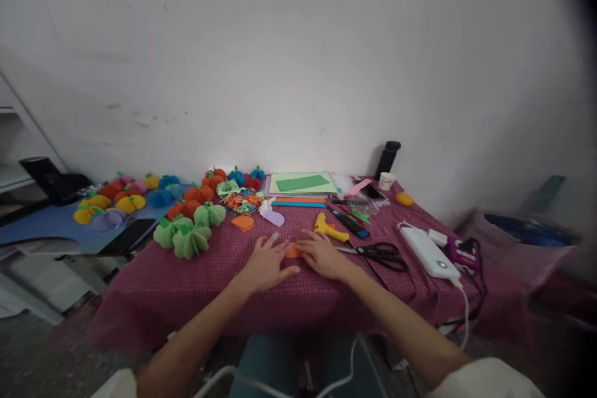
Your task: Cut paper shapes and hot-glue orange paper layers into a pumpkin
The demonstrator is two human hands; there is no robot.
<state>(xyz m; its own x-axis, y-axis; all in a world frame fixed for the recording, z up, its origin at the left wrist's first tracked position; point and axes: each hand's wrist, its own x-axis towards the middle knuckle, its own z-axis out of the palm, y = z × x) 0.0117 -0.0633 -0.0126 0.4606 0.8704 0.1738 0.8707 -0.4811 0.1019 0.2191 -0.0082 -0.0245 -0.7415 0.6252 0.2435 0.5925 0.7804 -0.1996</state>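
A small orange paper piece lies on the table between my two hands. My left hand rests flat to its left, fingers apart, with the fingertips at its edge. From the right, my right hand lies with fingers stretched over its other edge. Just beyond are an orange cut-out, a lilac paper cut-out and a yellow glue gun. Black-handled scissors lie to the right of my right hand, beside a dark blue-ended cutter.
Paper pumpkins in green and orange crowd the left side. Paper scraps and coloured sheets lie at the back. On the right are a white power bank with cables, a paper cup and a black bottle.
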